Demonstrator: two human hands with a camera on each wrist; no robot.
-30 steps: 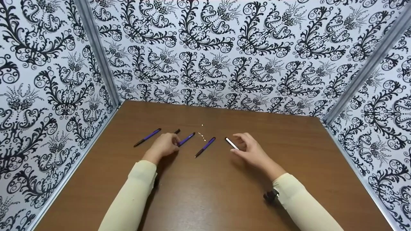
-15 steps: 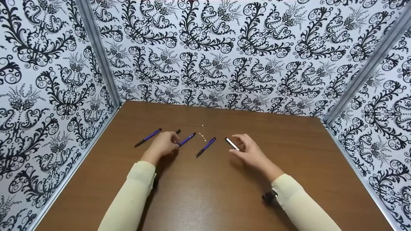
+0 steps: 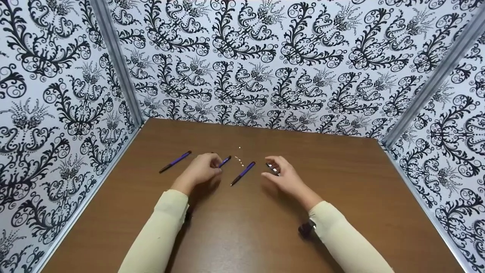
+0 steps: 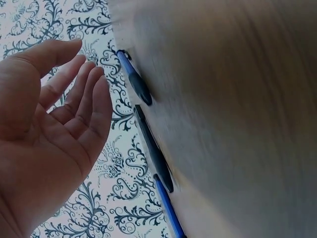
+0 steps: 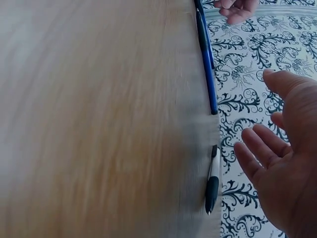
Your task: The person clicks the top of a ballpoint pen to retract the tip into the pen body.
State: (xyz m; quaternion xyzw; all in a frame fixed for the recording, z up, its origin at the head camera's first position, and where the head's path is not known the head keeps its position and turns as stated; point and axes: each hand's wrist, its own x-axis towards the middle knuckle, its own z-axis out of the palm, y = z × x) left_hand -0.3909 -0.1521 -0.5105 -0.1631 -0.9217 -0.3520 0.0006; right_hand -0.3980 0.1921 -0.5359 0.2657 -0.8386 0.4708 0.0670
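Note:
My left hand (image 3: 204,168) hovers over the table with fingers loosely bent and nothing in them. It overlaps a blue pen (image 3: 226,160) and nearly hides a black pen, which shows fully in the left wrist view as a black pen (image 4: 153,148) lying between two blue ones. Another blue pen (image 3: 243,173) with a dark grip lies between my hands. Over a white pen (image 3: 271,167) hangs my right hand (image 3: 286,176), thumb and fingers spread apart. In the right wrist view this white pen (image 5: 213,173) with a black grip lies on the tabletop, apart from the fingers.
Farther left lies one more blue pen (image 3: 175,162). Small light specks (image 3: 239,160) mark the brown table (image 3: 242,227) near the middle. Patterned panels (image 3: 250,68) with metal posts (image 3: 113,60) enclose the table at the back and both sides.
My left hand has moved right, covering more of the black pen and the blue pen beside it. My right hand has shifted slightly left over the white pen. The pens stay put.

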